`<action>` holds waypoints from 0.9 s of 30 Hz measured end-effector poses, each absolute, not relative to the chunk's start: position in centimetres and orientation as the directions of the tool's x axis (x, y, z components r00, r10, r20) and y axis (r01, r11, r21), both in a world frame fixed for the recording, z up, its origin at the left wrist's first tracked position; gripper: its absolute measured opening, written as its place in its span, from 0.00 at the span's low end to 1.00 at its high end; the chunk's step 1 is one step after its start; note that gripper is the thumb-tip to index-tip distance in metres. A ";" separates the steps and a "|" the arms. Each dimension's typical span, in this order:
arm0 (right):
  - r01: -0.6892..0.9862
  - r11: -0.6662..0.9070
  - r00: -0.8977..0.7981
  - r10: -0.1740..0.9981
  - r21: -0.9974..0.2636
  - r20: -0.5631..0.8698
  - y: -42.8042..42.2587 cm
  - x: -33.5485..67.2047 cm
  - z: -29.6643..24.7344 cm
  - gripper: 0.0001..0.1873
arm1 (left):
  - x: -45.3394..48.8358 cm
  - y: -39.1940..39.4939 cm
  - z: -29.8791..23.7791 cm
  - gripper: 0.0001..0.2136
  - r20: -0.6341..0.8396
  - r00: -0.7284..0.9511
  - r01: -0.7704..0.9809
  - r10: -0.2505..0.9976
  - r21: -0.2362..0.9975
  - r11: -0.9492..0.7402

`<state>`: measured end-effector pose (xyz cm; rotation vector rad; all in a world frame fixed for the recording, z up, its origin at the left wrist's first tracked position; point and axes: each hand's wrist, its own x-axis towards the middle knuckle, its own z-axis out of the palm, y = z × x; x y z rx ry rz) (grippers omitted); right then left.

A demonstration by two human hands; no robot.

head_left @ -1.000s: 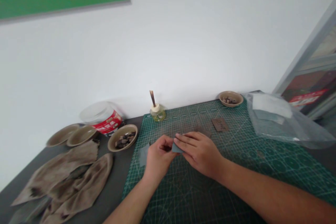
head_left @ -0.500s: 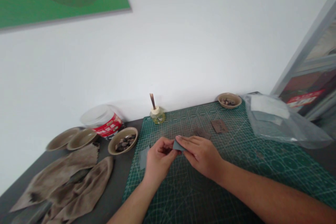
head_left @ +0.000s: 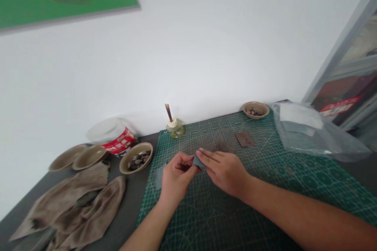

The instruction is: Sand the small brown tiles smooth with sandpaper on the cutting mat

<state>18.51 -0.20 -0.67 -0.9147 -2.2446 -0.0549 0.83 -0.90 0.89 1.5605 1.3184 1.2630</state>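
Above the green cutting mat (head_left: 188, 219), my two hands meet with their fingertips together. A small blue-grey sheet that looks like sandpaper (head_left: 199, 162) is folded between them. My right hand (head_left: 228, 170) presses the sheet with its fingers laid along the top. Pinched from the other side, my left hand (head_left: 176, 176) has thumb and fingers curled around something small that is hidden. Another pale grey sheet (head_left: 159, 176) lies on the mat behind my left hand. Just beyond the right hand are brown sandpaper pieces (head_left: 226, 147), and one brown square with handwriting (head_left: 244, 139).
At left stand a bowl of small dark pieces (head_left: 136, 158), two stacked-looking bowls (head_left: 66, 157), a red-labelled plastic tub (head_left: 113, 137) and a crumpled brown cloth (head_left: 85, 211). A reed diffuser (head_left: 175, 128), another bowl (head_left: 256, 110) and a clear plastic bag (head_left: 315, 133) line the back and right.
The view has shifted slightly. My hands stay together on the blue-grey sheet, with a small movement of the right fingers over it.
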 end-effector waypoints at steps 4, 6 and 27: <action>0.597 0.719 -0.460 0.669 -0.355 0.584 -0.1 18.7 -0.7 0.23 | 0.6 -0.9 0.6 0.05 0.245 0.020 0.242 0.969 0.939 -0.242; 0.607 0.639 -0.403 0.760 -0.473 0.510 0.1 18.8 -0.5 0.21 | 0.4 -0.8 0.6 0.07 0.235 0.028 0.215 0.972 0.948 -0.235; 0.364 0.655 -0.519 0.733 -0.663 0.440 1.3 19.4 0.4 0.16 | 0.6 -0.1 0.7 0.09 0.057 0.201 0.222 0.978 0.970 -0.102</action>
